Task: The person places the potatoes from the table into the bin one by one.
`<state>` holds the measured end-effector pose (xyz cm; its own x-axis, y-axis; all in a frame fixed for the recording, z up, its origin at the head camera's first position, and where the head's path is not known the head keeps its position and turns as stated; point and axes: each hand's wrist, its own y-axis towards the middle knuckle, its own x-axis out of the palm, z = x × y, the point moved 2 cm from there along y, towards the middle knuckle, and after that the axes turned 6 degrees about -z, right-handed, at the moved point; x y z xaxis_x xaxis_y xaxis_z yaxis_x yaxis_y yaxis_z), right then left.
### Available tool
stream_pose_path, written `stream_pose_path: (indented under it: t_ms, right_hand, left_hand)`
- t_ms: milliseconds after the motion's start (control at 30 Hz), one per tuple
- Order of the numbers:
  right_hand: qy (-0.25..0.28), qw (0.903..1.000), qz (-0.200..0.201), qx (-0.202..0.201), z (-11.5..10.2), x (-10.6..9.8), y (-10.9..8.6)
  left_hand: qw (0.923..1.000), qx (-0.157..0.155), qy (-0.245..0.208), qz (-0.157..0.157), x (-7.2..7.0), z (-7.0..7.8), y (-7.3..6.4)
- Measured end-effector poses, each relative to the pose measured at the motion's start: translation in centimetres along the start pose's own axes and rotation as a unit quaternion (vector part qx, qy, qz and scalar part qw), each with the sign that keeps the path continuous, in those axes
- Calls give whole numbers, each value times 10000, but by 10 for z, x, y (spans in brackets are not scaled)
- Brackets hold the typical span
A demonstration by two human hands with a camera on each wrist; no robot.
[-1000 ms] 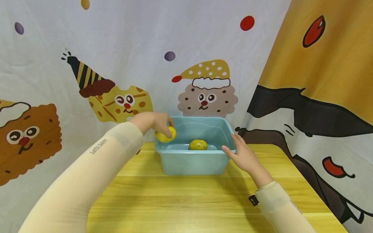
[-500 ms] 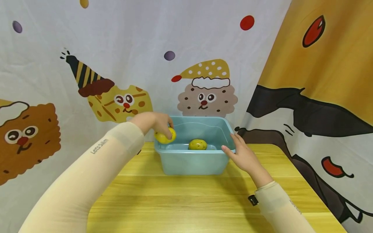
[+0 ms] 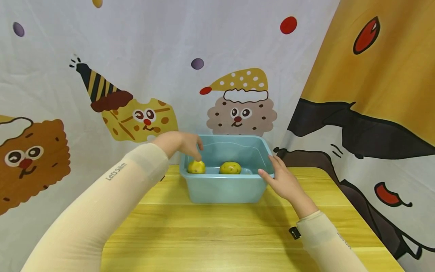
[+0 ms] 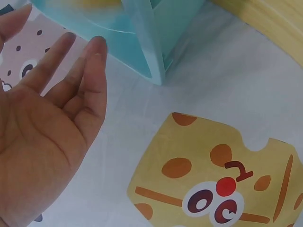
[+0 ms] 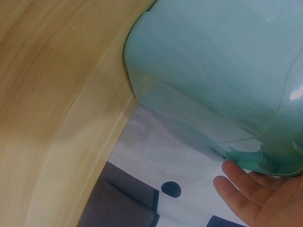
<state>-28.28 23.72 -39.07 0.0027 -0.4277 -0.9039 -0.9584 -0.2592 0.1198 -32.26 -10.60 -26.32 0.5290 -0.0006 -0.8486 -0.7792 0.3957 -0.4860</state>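
A pale blue plastic basin point(image 3: 224, 189) stands on the wooden table, reaching back to the curtain. Inside it, at the left end, lies a yellow potato point(image 3: 196, 167); near the middle sits a second speckled yellow potato point(image 3: 230, 168). Just above the left potato hovers my left hand point(image 3: 181, 144), its fingers loosely spread with nothing between them. The left wrist view shows the bare palm point(image 4: 42, 137) beside the basin's rim. My right hand point(image 3: 283, 181) rests on the basin's front right corner, thumb at the front rim and fingers along the right side.
The wooden tabletop point(image 3: 204, 238) extends in front of the basin. Behind hangs a curtain point(image 3: 153, 45) printed with cartoon figures, which also drapes down the right side of the table.
My left hand has let go of the potato, which has dropped into the left end of the basin. The right hand stays on the corner.
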Motion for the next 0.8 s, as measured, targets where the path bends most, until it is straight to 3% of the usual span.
stream_pose_path:
  t_ms: [800]
  right_hand:
    - [-54,10000,-34,37,0,-1,0]
  left_hand:
    - [9999,39,-87,124,-1,2,-6]
